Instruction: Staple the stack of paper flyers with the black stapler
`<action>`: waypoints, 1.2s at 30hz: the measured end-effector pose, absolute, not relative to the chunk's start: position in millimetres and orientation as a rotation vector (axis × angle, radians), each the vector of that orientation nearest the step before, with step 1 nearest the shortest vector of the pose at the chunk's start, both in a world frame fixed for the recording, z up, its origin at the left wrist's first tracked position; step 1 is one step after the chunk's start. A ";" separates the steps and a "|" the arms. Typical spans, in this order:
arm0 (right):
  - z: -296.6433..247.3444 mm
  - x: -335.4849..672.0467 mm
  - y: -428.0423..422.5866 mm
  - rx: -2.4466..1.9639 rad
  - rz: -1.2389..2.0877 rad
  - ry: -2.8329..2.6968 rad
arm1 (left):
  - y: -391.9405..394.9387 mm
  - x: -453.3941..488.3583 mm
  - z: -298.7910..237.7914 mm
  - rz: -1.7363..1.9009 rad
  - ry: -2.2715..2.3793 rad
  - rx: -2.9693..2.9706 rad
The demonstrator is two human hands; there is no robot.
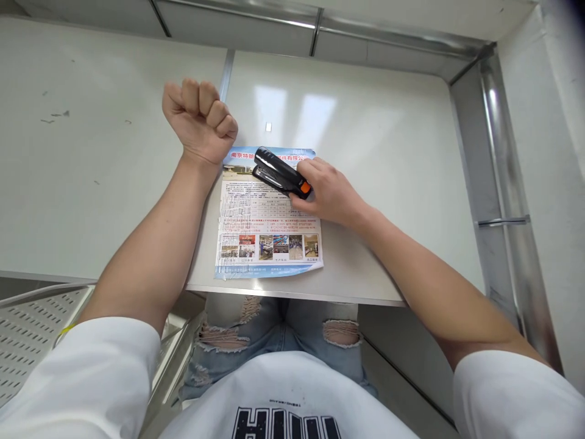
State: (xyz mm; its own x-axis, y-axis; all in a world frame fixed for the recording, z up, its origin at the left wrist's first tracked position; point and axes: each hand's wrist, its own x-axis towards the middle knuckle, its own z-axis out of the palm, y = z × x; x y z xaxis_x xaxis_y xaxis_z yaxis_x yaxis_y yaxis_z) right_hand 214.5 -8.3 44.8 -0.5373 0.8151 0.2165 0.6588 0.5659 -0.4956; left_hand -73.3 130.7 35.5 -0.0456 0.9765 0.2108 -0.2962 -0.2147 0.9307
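A black stapler [278,172] with an orange piece at its back end lies over the printed sheet [269,210]. My right hand [326,189] is closed around the stapler's back end, and its jaws point up and to the left, slightly apart. My left hand [201,119] is balled into a fist above the table, just past the sheet's upper left corner. Nothing shows between its curled fingers. The sheet has red and black print and a row of photos at its lower part. Its left side looks crinkled, with many fine marks, and its lower right corner curls up.
A small white rectangle [268,127] is on the white table [388,140] behind the sheet. Scuff marks [57,114] dot the left part. Metal-trimmed partitions [274,27] border the back and right. A perforated chair [36,335] stands at lower left.
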 end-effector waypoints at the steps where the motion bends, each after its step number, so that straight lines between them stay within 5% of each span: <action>1: 45.5 219.7 -6.7 -1.216 0.489 -2.381 | 130.3 -72.5 36.0 1.468 0.876 1.118; 12: 70.8 299.0 9.1 -1.429 0.460 -2.522 | 91.6 -29.7 45.9 0.733 0.760 1.708; 20: 49.6 311.1 23.6 -1.314 0.416 -2.421 | 73.3 -3.7 44.2 0.636 0.835 2.396; 36: 30.7 310.1 35.4 -1.140 0.450 -2.318 | 72.9 -8.0 44.8 0.600 0.814 2.392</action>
State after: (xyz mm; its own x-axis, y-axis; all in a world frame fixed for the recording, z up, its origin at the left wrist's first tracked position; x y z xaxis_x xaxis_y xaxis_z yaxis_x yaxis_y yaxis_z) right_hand 310.1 35.4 30.7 -0.5150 0.8030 0.3000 0.6326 0.5922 -0.4991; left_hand -8.0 72.9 44.8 0.7186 0.6556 0.2321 0.4161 -0.6727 0.6118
